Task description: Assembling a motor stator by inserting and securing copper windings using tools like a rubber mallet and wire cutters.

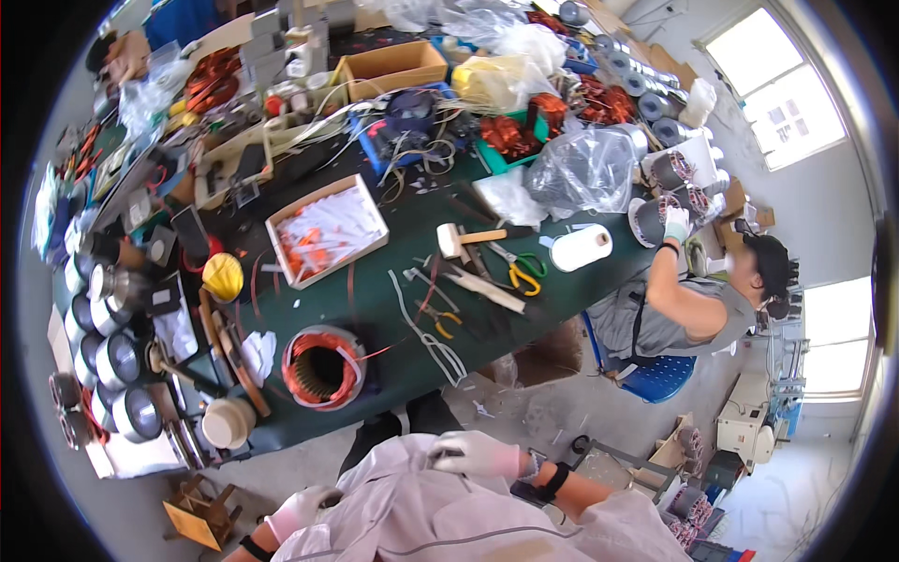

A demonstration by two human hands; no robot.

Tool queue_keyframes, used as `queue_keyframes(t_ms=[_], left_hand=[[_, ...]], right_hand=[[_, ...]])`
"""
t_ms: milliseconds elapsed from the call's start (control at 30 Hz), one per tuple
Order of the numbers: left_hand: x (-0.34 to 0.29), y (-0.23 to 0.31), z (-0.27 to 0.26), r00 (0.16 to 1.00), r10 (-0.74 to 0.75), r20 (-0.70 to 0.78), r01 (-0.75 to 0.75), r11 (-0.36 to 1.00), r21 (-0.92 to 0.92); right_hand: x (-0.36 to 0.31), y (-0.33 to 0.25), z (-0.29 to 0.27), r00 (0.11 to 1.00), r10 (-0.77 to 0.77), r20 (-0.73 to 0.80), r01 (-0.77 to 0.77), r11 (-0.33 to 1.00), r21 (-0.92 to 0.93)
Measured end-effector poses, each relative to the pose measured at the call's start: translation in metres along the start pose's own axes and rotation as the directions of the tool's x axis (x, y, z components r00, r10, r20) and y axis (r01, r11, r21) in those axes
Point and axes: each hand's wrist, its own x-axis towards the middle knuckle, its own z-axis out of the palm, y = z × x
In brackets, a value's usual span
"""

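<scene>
My right hand (476, 454), in a white glove, lies against the front of my light shirt (403, 506). Its fingers are stretched across the cloth, and I see nothing held in them. Lower on the left, my gloved left hand (304, 510) is beside my hip, its fingers mostly hidden. On the green-topped table (393, 375) ahead stands a motor stator (324, 368) wound with reddish copper wire. To its right are yellow-handled pliers (444, 321), white sleeving (435, 347), a mallet (459, 240) and scissors with yellow and green handles (521, 272).
A box of paper slips (328, 229), a yellow cone (223, 276) and a white roll (581, 248) sit on the table. At the right, a co-worker (698, 300) on a blue chair (660, 377) handles stators (646, 220). A wooden stool (201, 510) stands lower left.
</scene>
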Motion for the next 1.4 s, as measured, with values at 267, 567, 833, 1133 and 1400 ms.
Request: queue_keyframes(t_ms=[267, 567, 833, 1133, 1400], left_hand=[[0.088, 0.024, -0.035, 0.872, -0.294, -0.392, 0.148, 0.921, -0.361], [0.070, 0.061, 0.028, 0.797, -0.476, -0.373, 0.294, 0.844, -0.448], [0.050, 0.038, 0.035, 0.628, -0.573, -0.527, 0.194, 0.770, -0.607], [0.057, 0.001, -0.004, 0.696, -0.409, -0.591, 0.068, 0.856, -0.512], [0.012, -0.075, 0.005, 0.672, -0.472, -0.571, -0.048, 0.741, -0.669]], right_hand=[[0.013, 0.121, -0.167, 0.833, 0.088, -0.546, -0.313, 0.890, -0.333], [0.065, 0.130, -0.254, 0.760, -0.080, -0.645, -0.311, 0.826, -0.469], [0.156, 0.181, -0.336, 0.761, -0.203, -0.616, -0.547, 0.309, -0.778], [0.133, 0.166, -0.328, 0.747, -0.029, -0.664, -0.643, 0.226, -0.732], [0.156, 0.071, -0.327, 0.822, -0.226, -0.523, -0.479, 0.221, -0.849]])
